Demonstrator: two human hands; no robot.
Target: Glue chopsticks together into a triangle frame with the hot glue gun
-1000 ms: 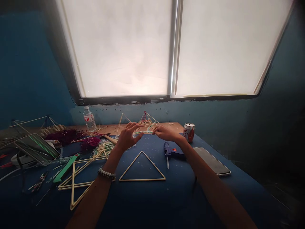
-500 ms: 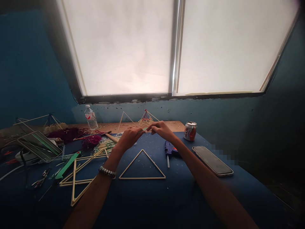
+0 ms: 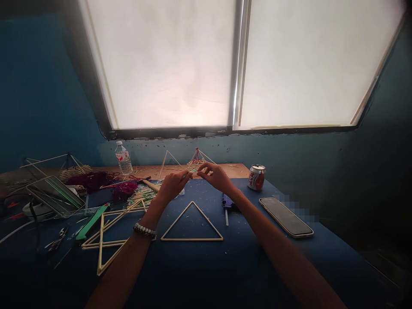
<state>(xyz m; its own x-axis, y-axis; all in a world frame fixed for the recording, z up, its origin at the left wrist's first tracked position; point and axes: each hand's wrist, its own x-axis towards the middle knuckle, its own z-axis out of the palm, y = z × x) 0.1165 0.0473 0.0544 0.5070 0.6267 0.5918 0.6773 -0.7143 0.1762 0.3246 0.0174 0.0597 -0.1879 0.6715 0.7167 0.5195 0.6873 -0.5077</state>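
Observation:
Above the far part of the blue table, my left hand is closed in a pinch, and a small green-and-white bit shows at its fingertips, too small to name. Close beside it, my right hand has thumb and forefinger pinched together; what lies between them is unclear. Below both hands a triangle of thin wooden sticks lies flat on the table. More joined stick frames lie partly behind my left forearm. A blue glue gun with a pale glue stick rests beside my right forearm, which partly hides it.
To the right are a drink can and a phone. Leftward lie a green cutter, purple yarn, loose sticks in wrappers and a propped phone. A water bottle and a stick pyramid stand at the back.
My fingertips have shifted slightly at the same spot, and my right hand's fingers are lifted a little more. The things on the table have not moved.

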